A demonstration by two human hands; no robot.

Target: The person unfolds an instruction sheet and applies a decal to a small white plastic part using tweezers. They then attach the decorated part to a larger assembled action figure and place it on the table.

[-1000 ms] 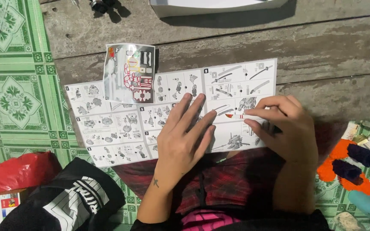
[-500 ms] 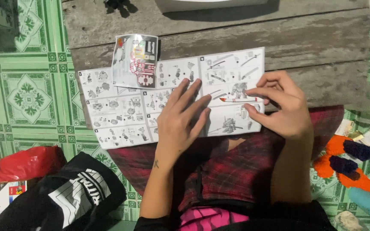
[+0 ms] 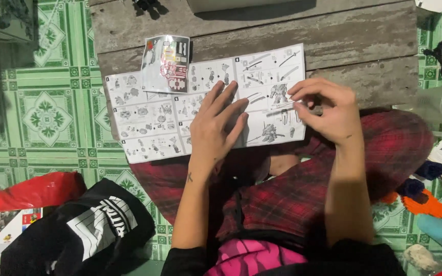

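A low wooden table (image 3: 333,36) carries an unfolded instruction sheet (image 3: 149,128) of assembly diagrams, its near edge overhanging toward the person's red plaid lap (image 3: 303,189). A small clear bag (image 3: 167,64) of printed parts lies on the sheet's far left portion. The left hand (image 3: 218,125) rests flat and released on the sheet's middle, holding it down. The right hand (image 3: 328,110) pinches a small dark piece (image 3: 314,109) over the right-hand diagrams; what it is cannot be made out. No assembled model shows, so building looks barely begun, with the bag apparently unopened.
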